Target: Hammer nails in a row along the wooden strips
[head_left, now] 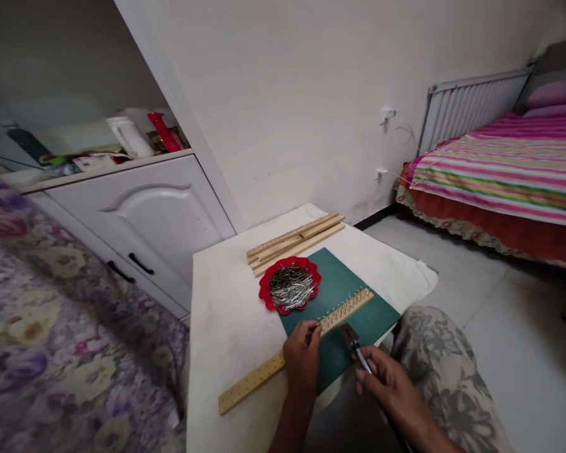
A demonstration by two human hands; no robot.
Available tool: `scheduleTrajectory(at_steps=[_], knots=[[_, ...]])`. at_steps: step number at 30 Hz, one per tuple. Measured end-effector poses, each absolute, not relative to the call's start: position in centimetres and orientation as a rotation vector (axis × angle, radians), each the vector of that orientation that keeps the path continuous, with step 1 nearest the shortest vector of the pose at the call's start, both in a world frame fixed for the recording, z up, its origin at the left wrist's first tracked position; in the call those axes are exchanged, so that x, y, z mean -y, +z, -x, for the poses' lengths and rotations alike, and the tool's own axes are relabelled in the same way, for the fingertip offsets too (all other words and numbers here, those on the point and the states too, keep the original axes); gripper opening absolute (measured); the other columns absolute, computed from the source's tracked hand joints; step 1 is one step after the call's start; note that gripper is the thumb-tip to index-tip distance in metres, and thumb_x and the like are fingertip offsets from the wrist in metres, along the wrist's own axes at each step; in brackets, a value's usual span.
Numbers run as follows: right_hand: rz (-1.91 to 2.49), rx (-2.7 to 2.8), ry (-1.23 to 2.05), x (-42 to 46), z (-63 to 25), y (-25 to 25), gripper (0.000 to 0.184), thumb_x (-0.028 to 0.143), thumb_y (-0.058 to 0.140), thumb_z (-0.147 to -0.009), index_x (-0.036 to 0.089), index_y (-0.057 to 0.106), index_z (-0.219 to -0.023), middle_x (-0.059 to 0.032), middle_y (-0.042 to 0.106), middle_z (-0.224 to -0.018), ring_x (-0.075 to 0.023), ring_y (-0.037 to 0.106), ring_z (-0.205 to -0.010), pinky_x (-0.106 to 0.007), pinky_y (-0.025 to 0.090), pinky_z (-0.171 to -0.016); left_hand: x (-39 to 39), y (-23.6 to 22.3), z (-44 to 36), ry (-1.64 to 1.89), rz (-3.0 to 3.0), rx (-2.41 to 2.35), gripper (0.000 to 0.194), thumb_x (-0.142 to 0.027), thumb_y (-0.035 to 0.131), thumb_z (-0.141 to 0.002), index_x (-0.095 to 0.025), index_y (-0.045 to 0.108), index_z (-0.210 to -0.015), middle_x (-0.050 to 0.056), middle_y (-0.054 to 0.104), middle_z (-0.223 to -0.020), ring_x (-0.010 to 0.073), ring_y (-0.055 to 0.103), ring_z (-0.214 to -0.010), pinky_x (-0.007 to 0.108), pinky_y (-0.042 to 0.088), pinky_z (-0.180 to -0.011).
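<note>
A long wooden strip [264, 372] with a row of holes lies slantwise across a green cutting mat [349, 283]; small nails stand in its far half [346, 308]. My left hand [302, 362] rests on the strip's middle, fingers pinched together at a hole, on something too small to make out. My right hand [387, 384] grips a small hammer [353, 340] by its handle, the dark head hovering just right of the strip. A red scalloped dish [290, 286] heaped with metal nails sits on the mat's far left corner.
Several spare wooden strips [295, 242] lie stacked at the far edge of the small white table [226, 314]. A floral sofa [51, 327] is on the left, a white cabinet [141, 220] behind, a striped bed [504, 170] at right. My knee [434, 352] is beside the table.
</note>
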State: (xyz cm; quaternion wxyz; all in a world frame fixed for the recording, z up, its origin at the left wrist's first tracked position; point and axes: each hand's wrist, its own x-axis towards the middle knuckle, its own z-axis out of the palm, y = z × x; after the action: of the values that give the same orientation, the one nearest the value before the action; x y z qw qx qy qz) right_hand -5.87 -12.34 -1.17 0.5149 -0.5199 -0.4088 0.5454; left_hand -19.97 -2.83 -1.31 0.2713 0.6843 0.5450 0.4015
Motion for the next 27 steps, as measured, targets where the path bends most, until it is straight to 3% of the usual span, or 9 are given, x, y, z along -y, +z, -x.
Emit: scheduleTrajectory(at_steps=[7,16,27], knots=[[1.233,0.993,1.287,12.4,5.7,-1.5,0.029,0.047,0.057,-0.077,0.019,0.050,-0.081,0.0060,0.052,-0.057,-0.0055,0.035,-0.036,-0.014,0.025,-0.029,2.7,-1.7,19.8,1.047,-1.940,-1.464,0.018,-0.029,0.048,-0.084,-0.019,0.063,-0.079,0.001,0.063,-0.076,0.0138,0.059,-0.070,0.023,0.043,-0.066],[1.132,1.035,1.416,11.6,6.0,1.3,0.036,0.051,0.051,-0.081,0.018,0.048,-0.094,0.0071,0.056,-0.057,-0.0012,0.028,-0.026,-0.014,0.017,-0.028,2.6,-2.3,19.8,1.023,-1.955,-1.448,0.019,-0.028,0.048,-0.084,-0.020,0.064,-0.079,0.001,0.063,-0.078,0.0138,0.059,-0.075,0.022,0.042,-0.067],[1.069,1.132,1.432,9.8,7.2,2.0,0.027,0.043,0.048,-0.087,0.017,0.048,-0.096,0.0076,0.056,-0.058,-0.0017,0.030,-0.028,-0.014,0.020,-0.029,2.9,-1.7,19.7,0.977,-1.960,-1.526,0.016,-0.018,0.047,-0.078,-0.018,0.060,-0.067,-0.002,0.058,-0.069,0.0118,0.054,-0.065,0.021,0.035,-0.059]])
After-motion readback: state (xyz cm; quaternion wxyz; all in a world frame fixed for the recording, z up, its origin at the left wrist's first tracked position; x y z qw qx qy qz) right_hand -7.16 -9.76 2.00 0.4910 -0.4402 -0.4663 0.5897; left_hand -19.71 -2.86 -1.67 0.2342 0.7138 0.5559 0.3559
